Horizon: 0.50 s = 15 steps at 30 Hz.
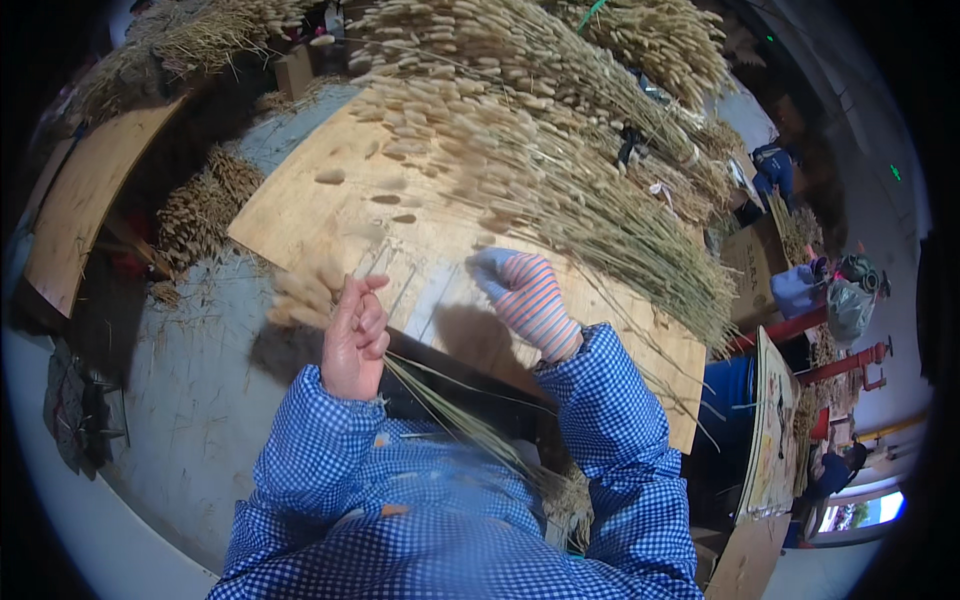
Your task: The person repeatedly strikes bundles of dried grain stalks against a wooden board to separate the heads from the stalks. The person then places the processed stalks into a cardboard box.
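My bare left hand point(357, 335) is closed round a small bunch of dried bunny-tail grass point(308, 295). Its fluffy heads stick out to the left, and its thin stems point(440, 410) trail down to the right past my lap. My right hand point(525, 295), in a striped knit glove, hovers over the near part of the wooden table point(290, 215). Its fingers are drawn together and slightly blurred; whatever they may hold is hidden. Beyond both hands lies a large heap of the same grass point(560, 170), heads to the left and stems to the right.
Loose grass heads point(330, 176) and a pale strip point(430, 300) lie on the tabletop. Another wooden board point(100, 200) stands at the left, with grass bundles point(210, 205) beside it on the floor. At the right are a cardboard box point(750, 270), a red metal frame point(845, 370) and a person point(772, 170).
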Tool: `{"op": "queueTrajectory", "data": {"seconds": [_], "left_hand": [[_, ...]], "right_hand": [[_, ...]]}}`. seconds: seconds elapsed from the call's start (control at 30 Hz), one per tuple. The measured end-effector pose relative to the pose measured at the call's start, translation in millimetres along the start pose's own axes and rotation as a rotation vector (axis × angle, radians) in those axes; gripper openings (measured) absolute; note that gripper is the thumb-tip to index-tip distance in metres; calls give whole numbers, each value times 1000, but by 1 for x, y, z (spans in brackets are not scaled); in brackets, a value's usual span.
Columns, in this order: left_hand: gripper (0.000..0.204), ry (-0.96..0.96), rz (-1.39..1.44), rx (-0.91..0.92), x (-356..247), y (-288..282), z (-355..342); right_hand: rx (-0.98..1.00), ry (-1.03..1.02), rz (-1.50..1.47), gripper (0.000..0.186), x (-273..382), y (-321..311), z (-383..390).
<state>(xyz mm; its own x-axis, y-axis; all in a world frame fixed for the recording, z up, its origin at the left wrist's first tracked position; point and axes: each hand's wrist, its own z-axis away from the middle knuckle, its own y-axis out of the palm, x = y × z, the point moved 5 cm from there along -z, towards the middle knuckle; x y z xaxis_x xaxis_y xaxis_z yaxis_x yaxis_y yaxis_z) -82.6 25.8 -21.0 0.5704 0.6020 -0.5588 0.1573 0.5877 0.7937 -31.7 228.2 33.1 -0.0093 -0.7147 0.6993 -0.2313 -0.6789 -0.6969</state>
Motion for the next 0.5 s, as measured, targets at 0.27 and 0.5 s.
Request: {"op": "queueTrajectory", "data": {"seconds": [0.27,0.5], "left_hand": [[24,-9,51,111,1,15,14],[44,43,26,119,0,18,22]], "right_hand": [[131,-78,100,19,56,34,36],[70,89,-106,21,33,13,80]]}}
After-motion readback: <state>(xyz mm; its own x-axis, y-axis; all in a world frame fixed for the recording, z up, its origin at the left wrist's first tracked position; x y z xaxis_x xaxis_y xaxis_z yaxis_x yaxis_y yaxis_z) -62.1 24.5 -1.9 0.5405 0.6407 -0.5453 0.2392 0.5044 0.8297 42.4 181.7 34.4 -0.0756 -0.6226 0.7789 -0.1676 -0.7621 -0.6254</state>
